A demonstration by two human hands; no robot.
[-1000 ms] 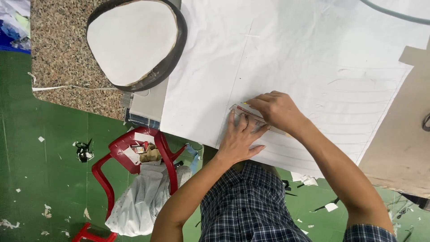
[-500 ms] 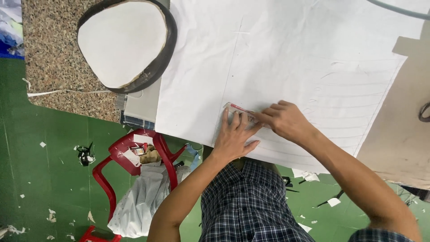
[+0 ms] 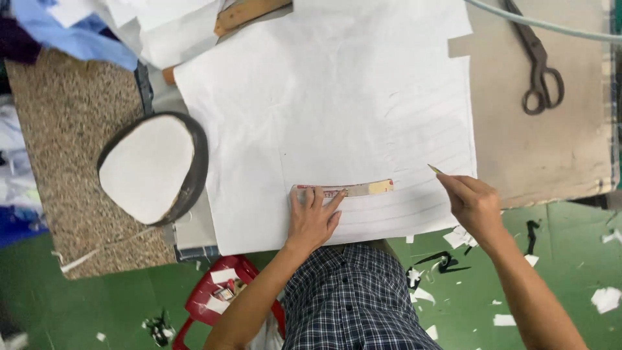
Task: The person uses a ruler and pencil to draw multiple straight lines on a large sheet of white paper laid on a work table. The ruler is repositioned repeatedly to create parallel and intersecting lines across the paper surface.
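Hands: L hand (image 3: 313, 219) lies flat, fingers spread, pressing curved ruler (image 3: 343, 190) onto white paper sheet (image 3: 324, 110) on desk (image 3: 531, 149); R hand (image 3: 476, 204) pinches pencil (image 3: 435, 170) at sheet's rt edge, well apart from scissors (image 3: 538, 61).

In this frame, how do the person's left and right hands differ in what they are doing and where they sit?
The left hand lies flat, fingers spread, pressing a curved ruler onto the white sheet; the right hand pinches a small pencil-like marker, tip raised. The left hand sits mid-sheet near its lower edge; the right hand is at the sheet's right edge, apart from the ruler. Both are bare and reach up from the near side.
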